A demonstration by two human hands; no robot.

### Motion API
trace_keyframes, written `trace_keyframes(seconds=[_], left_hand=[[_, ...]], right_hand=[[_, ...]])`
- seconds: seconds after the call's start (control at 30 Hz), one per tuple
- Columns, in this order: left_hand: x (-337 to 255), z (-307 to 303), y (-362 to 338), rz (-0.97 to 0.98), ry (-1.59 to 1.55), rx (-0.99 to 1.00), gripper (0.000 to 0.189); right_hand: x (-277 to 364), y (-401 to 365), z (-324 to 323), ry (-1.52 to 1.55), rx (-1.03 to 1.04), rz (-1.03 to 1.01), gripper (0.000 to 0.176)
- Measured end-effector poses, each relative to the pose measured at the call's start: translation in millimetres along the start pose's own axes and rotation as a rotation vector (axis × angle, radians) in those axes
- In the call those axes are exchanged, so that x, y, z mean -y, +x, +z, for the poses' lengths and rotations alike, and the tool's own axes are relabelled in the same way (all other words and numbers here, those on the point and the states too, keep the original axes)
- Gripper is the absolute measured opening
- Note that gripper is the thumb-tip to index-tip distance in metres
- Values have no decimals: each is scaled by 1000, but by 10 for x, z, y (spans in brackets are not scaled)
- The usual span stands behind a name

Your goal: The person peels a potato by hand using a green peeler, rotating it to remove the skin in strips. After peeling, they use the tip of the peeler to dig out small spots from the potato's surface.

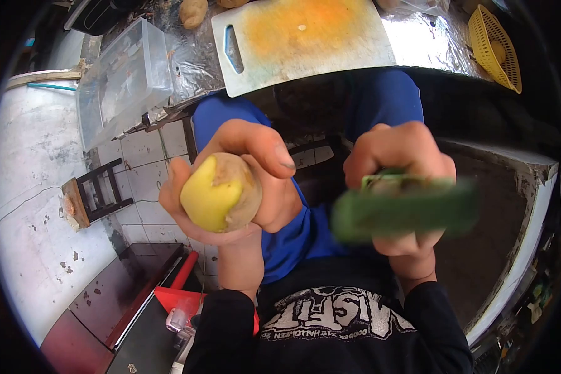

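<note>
Potato [221, 194] gripped by left hand [265, 163] fingers, blurred green peeler [405, 210] by right hand [397, 156]. Far on table [431, 38]: cutting board [305, 38], clear box [122, 81], yellow basket [496, 47]. Sweater print [334, 315] unreadable.

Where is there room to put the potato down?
The cutting board is nearly bare, between the clear tub and the yellow basket. The foil strip beside the basket is free too. Whole potatoes crowd the board's far left corner.
</note>
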State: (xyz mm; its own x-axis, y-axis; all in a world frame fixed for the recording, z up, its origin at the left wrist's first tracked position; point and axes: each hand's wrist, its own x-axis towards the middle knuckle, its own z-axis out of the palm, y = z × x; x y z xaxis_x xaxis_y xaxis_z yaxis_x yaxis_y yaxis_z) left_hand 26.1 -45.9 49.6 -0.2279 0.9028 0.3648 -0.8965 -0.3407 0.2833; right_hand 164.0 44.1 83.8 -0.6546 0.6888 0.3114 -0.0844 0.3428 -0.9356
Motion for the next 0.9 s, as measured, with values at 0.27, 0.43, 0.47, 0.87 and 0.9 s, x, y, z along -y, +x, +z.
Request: trace_keyframes(seconds=[0.27, 0.43, 0.47, 0.87, 0.9], left_hand=[[-42, 18, -17, -40, 60, 107, 65], [-30, 161, -54, -54, 91, 231, 43], [-8, 184, -78, -44, 70, 237, 43], [153, 460, -326, -10, 4, 279, 51], [173, 461, -356, 16, -34, 259, 62]], right_hand=[[-6, -37, 61, 342, -4, 169, 62], [78, -127, 11, 357, 33, 157, 51], [121, -147, 1, 384, 39, 161, 49], [377, -445, -37, 416, 123, 78, 46], [397, -462, -44, 425, 153, 105, 44]])
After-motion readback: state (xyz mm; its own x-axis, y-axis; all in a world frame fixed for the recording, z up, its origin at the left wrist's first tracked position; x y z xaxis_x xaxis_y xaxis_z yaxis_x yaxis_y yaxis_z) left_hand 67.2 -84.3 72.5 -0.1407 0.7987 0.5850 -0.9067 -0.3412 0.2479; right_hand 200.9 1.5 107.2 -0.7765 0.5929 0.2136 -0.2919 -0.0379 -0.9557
